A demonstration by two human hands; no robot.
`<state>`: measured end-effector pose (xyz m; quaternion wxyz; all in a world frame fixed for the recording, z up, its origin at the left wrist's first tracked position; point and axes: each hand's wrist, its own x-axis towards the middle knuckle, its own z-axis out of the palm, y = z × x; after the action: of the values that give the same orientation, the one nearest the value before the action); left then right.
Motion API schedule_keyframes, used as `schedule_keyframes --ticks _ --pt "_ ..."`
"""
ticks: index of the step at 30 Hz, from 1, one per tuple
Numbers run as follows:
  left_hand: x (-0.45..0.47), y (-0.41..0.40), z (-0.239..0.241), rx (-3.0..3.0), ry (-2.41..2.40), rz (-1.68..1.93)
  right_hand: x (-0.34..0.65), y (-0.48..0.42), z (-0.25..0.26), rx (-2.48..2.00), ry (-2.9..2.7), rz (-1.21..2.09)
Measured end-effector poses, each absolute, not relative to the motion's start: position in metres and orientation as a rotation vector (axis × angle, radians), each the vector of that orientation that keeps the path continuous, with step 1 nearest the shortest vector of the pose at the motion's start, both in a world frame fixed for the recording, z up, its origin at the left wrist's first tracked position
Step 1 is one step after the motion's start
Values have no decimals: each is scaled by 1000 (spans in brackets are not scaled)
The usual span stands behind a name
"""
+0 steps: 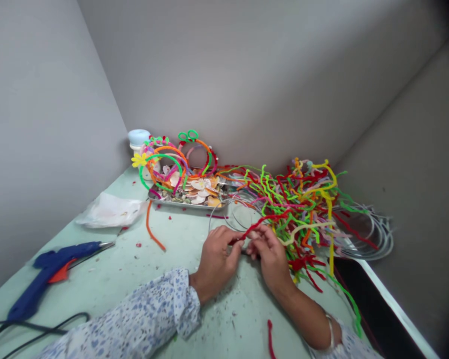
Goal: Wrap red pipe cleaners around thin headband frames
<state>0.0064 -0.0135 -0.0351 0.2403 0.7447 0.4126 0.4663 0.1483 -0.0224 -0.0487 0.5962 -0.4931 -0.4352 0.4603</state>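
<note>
Both of my hands meet over the middle of the table, their fingers closed around a red pipe cleaner [255, 225]. My left hand [217, 257] pinches it between thumb and fingers. Close beside it, my right hand [271, 259] has its fingertips together at the same red strand. A thin dark piece shows between the hands, too small to make out. The strand's far end runs up toward a heap of pipe cleaners [284, 192] in many colours. Near my right forearm lies a short red pipe cleaner piece [271, 339].
A metal tray [187, 203] of seashells stands at the back, with pipe cleaner headbands [164, 149] on it. A blue glue gun [41, 279] and its black cord lie left, near a white plastic bag [110, 210]. Wire coils [377, 234] and a black phone-like slab [362, 299] sit right.
</note>
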Motion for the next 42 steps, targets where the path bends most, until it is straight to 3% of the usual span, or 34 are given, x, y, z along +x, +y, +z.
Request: schedule_keyframes --ticks 42 --pt "6 -16 -36 2179 1092 1279 150 -18 -51 -945 -888 1301"
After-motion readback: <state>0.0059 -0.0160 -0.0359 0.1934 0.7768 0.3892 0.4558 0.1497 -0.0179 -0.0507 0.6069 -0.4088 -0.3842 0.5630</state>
